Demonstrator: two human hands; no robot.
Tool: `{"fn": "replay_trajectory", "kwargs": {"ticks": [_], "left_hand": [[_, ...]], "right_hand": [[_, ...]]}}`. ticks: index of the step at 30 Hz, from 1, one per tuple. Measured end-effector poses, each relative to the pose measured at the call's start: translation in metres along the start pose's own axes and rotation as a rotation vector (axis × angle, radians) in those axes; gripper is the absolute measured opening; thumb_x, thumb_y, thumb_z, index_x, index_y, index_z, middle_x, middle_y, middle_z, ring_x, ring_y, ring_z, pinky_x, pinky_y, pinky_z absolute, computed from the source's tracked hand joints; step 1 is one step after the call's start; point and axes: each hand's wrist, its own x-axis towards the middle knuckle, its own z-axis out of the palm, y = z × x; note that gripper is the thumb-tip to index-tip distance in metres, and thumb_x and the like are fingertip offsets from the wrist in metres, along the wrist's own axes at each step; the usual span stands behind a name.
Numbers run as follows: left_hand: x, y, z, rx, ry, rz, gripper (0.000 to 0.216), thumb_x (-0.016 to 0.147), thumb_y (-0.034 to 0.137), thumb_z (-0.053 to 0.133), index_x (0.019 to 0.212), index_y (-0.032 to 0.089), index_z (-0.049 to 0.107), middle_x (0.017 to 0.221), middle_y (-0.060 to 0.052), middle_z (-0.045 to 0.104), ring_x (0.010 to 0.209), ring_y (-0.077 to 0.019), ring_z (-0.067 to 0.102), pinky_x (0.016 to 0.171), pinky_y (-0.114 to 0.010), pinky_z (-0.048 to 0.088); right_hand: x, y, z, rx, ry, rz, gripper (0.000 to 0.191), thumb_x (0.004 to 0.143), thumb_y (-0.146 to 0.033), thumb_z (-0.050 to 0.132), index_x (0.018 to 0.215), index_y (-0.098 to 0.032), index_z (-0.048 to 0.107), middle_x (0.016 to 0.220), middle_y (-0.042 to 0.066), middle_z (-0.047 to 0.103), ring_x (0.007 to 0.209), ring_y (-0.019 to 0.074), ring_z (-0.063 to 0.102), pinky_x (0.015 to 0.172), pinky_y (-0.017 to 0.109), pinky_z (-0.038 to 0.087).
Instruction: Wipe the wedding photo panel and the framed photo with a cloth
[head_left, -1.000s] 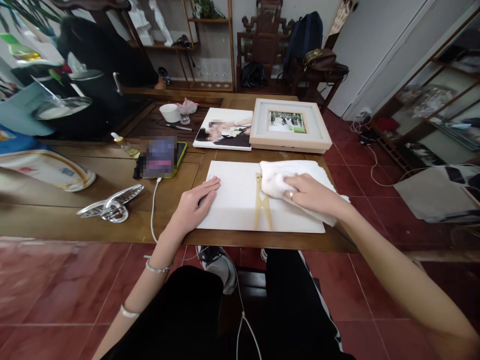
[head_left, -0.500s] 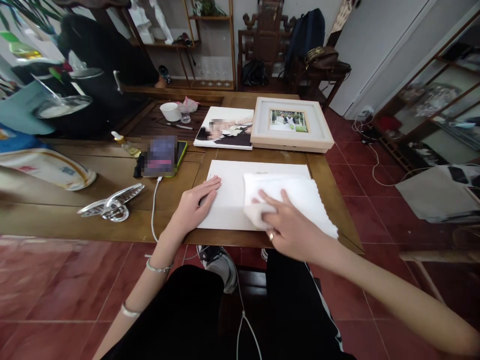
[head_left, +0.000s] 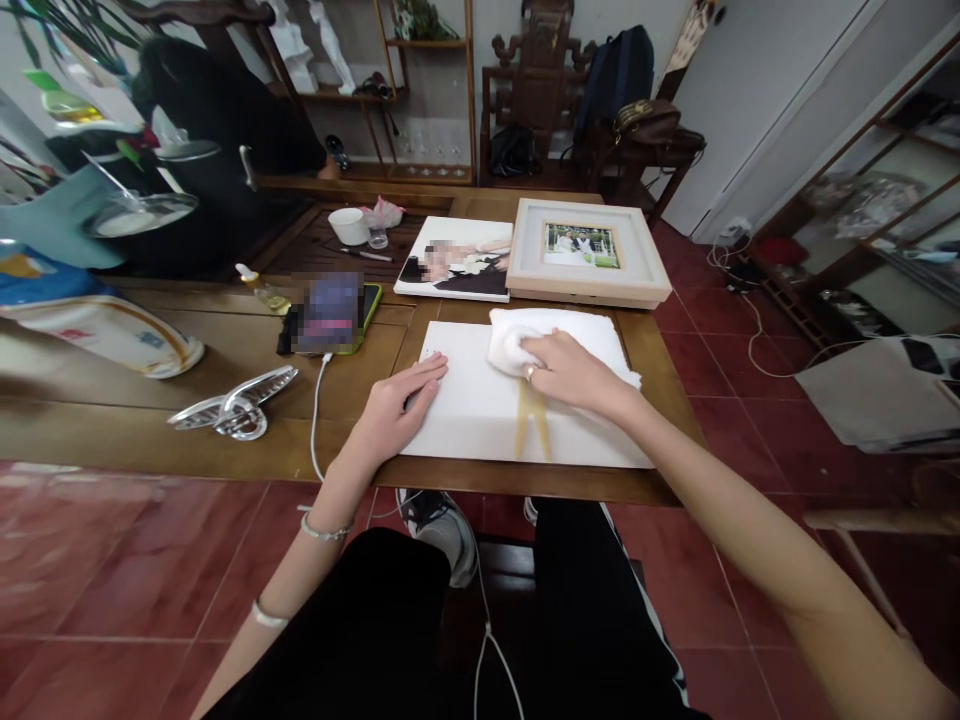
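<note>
A white flat board lies on the wooden table in front of me, with a tan wooden stand piece on its face. My left hand rests flat on the board's left edge, fingers stretched out. My right hand presses a bunched white cloth onto the far part of the board, fingers curled over it.
Behind the board lie a framed photo and a photo canvas. To the left are a phone on a white cable, a silver ornament, a small bottle and a white cup. Red tile floor surrounds the table.
My right hand has swept the cloth from the board's near edge back to its far side, uncovering the wooden stand piece. My left hand has stayed on the board's edge.
</note>
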Motion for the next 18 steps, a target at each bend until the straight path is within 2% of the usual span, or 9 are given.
{"fn": "replay_trajectory", "kwargs": {"ticks": [2,4,7,10,15,18], "left_hand": [[0.0,-0.001,0.0,-0.001,0.001,-0.002,0.034,0.095,0.032,0.047,0.116,0.017,0.069,0.127,-0.009,0.065,0.123,-0.0234,0.058,0.11,-0.046,0.043],[0.0,-0.001,0.0,-0.001,0.0,-0.003,0.034,0.095,0.032,0.047,0.116,0.018,0.069,0.127,-0.008,0.065,0.123,-0.0234,0.058,0.11,-0.046,0.043],[0.0,-0.001,0.0,-0.007,-0.003,-0.001,0.034,0.095,0.033,0.047,0.116,0.017,0.069,0.127,-0.009,0.065,0.123,-0.0238,0.058,0.11,-0.046,0.043],[0.0,0.001,0.0,-0.012,-0.005,-0.008,0.035,0.096,0.034,0.047,0.116,0.016,0.069,0.127,-0.009,0.065,0.123,-0.0246,0.058,0.11,-0.046,0.042],[-0.001,0.002,0.0,-0.025,-0.003,-0.011,0.036,0.096,0.034,0.047,0.116,0.014,0.069,0.127,-0.011,0.065,0.124,-0.0247,0.057,0.11,-0.044,0.042],[-0.001,0.001,0.0,-0.027,-0.001,-0.01,0.036,0.096,0.033,0.047,0.116,0.014,0.069,0.127,-0.012,0.064,0.123,-0.0241,0.058,0.11,-0.044,0.042]], "right_hand": [[0.011,-0.003,0.004,-0.034,0.047,-0.007,0.02,0.081,-0.013,0.041,0.083,-0.017,0.06,0.091,0.012,0.068,0.104,0.032,0.059,0.087,0.044,0.041],[0.013,-0.01,0.009,-0.081,0.073,-0.027,0.026,0.082,-0.011,0.04,0.095,-0.015,0.063,0.107,0.017,0.067,0.124,0.0341,0.048,0.097,0.052,0.036],[0.001,-0.027,0.016,-0.124,0.022,-0.041,0.034,0.082,-0.01,0.043,0.108,-0.013,0.064,0.132,0.021,0.057,0.14,0.0352,0.03,0.105,0.064,0.025],[-0.027,-0.049,0.019,-0.131,-0.058,-0.087,0.037,0.081,-0.009,0.046,0.113,-0.014,0.065,0.144,0.02,0.047,0.142,0.0379,0.026,0.108,0.069,0.019],[-0.077,-0.079,0.02,-0.128,-0.137,-0.289,0.03,0.079,-0.016,0.056,0.105,-0.012,0.07,0.141,0.024,0.048,0.138,0.0453,0.031,0.108,0.069,0.022],[-0.084,-0.083,0.019,-0.116,-0.14,-0.315,0.027,0.078,-0.017,0.057,0.102,-0.013,0.07,0.139,0.023,0.051,0.136,0.0433,0.035,0.108,0.065,0.026]]}}
